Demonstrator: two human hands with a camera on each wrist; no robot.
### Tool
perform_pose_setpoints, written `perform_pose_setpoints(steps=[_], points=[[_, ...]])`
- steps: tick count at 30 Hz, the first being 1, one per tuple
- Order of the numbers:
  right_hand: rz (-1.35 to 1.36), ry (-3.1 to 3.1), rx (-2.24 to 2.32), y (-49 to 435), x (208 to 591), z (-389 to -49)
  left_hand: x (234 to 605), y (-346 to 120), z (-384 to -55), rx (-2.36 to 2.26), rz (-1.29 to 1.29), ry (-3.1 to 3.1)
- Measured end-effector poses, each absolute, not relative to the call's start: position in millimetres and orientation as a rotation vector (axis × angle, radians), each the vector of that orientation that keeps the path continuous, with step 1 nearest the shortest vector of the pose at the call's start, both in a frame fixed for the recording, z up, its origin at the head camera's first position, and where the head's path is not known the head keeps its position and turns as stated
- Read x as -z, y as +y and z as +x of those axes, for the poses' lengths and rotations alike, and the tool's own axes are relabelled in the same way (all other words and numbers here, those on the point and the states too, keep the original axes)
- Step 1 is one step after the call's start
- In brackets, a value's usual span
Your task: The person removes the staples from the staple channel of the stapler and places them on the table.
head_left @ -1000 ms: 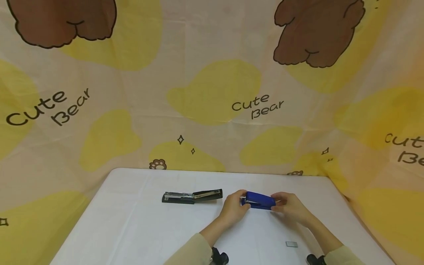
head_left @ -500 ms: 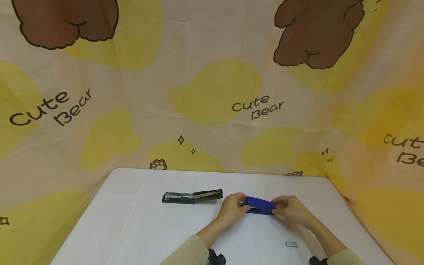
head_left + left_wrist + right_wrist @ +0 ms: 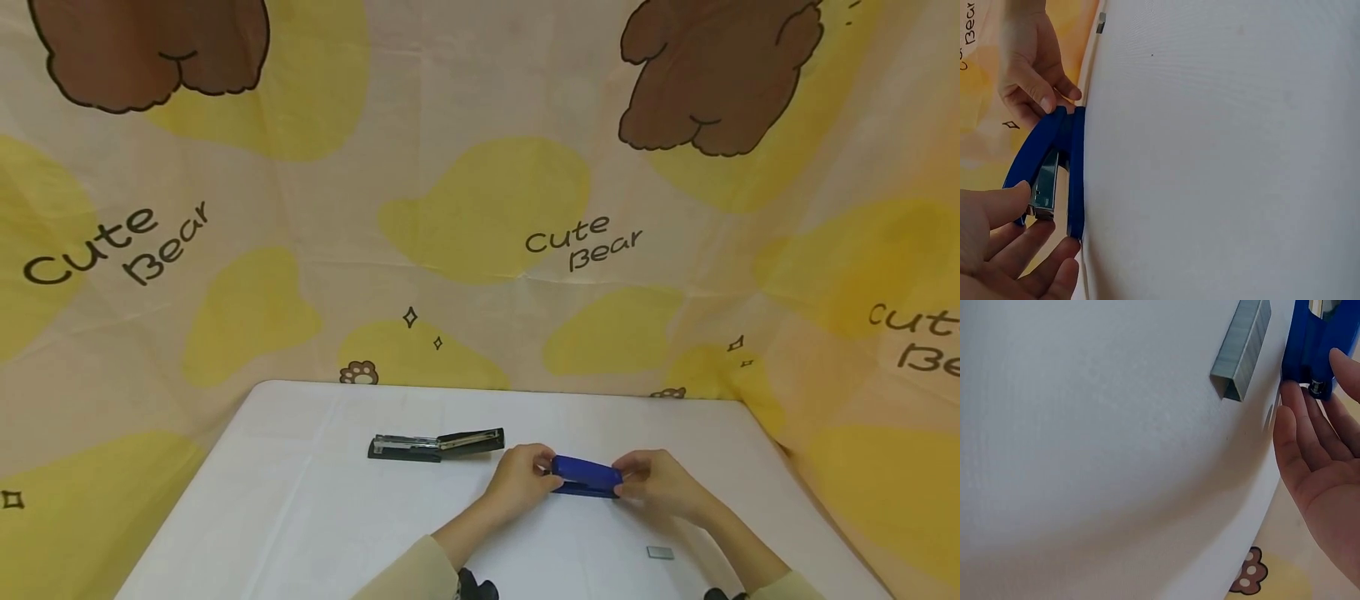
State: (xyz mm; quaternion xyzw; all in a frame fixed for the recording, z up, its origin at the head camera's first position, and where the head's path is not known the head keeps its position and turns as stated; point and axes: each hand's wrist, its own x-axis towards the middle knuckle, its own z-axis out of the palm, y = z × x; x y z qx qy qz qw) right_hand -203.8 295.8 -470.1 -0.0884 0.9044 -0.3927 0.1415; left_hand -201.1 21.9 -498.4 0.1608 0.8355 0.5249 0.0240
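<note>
A blue stapler [image 3: 587, 472] is between my two hands, over the white table. My left hand [image 3: 516, 482] holds its front end; in the left wrist view the thumb lies on the upper arm [image 3: 1032, 150] and the fingertips are at the nose and base. A metal magazine [image 3: 1045, 187] shows in the gap between that arm and the base. At the hinge end, my right hand [image 3: 663, 485] grips with thumb and fingers, seen too in the right wrist view [image 3: 1329, 469]. Whether the stapler touches the table is hard to tell.
An opened black stapler [image 3: 408, 448] lies left of my left hand. A strip of staples [image 3: 660, 552] rests on the white table [image 3: 300, 508], nearer to me than the right hand. Patterned cloth [image 3: 480, 208] hangs behind the table.
Both hands have drawn the blue stapler a little toward me and lower in the head view. The black stapler and the staple strip stay put.
</note>
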Motion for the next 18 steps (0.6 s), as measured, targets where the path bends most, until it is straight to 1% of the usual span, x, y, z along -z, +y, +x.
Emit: perform_pose_setpoints(steps=[18], points=[[-0.247, 2.536, 1.175, 285, 468, -190, 491, 5, -189, -1.563, 0.542, 2.521]])
